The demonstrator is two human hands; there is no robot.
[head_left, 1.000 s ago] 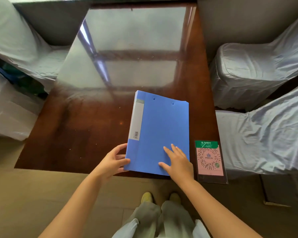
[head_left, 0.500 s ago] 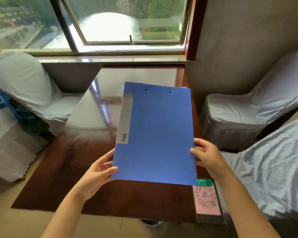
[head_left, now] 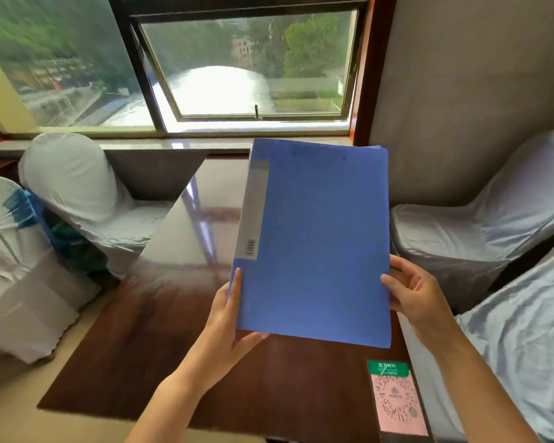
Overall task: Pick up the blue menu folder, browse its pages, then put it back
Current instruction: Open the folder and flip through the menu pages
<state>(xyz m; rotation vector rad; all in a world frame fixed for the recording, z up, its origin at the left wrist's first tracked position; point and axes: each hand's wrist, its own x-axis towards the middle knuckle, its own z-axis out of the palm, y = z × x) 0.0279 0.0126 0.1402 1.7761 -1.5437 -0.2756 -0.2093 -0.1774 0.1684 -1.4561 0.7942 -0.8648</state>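
Note:
The blue menu folder [head_left: 317,244] is closed and held tilted up above the dark wooden table [head_left: 160,356], its grey spine label with a barcode on the left side. My left hand [head_left: 227,324] grips its lower left corner, thumb along the spine edge and fingers underneath. My right hand [head_left: 413,292] holds the right edge near the bottom, thumb on the cover's edge and fingers curled behind.
A pink and green QR code card [head_left: 395,399] stands at the table's near right corner. Chairs in pale fabric covers sit on the left [head_left: 74,199] and on the right [head_left: 480,231]. A window [head_left: 247,65] lies beyond the table's far end.
The folder went from lying flat on the table to being lifted and tilted up in both hands. My right hand moved from the cover to the right edge. The view rose toward the window.

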